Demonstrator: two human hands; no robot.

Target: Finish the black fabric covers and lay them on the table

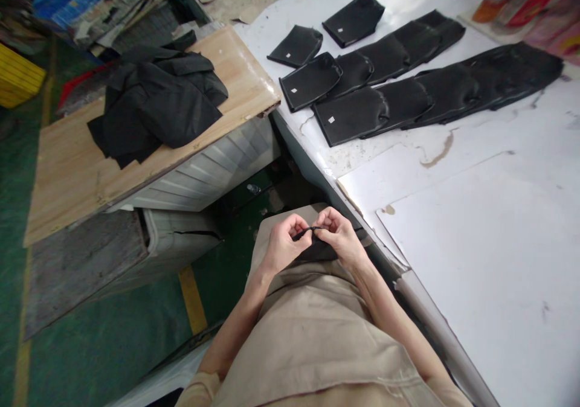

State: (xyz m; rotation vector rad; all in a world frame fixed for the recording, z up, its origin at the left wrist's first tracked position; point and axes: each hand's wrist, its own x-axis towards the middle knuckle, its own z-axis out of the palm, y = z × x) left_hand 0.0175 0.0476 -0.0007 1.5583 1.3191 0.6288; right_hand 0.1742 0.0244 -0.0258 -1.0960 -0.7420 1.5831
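Close in front of my lap, my left hand (290, 241) and my right hand (334, 232) pinch the upper edge of a black fabric piece (321, 251). Their fingertips nearly meet at the middle of that edge. Below the fingers the rest of the piece hangs dark against my beige apron (326, 328), and its full shape is hidden. On the white table to the right lie flat black pieces in overlapping rows (353, 114), several with a small white sticker. Two more black pieces, a smaller one (296, 46) and a larger one (354, 19), lie apart behind them.
A heap of black fabric (158, 93) sits on a wooden board (67, 177) at the left. The white table (489, 214) runs along my right side, its edge worn. A yellow crate (18, 78) stands at far left; clear plastic containers (534, 8) are at the back right.
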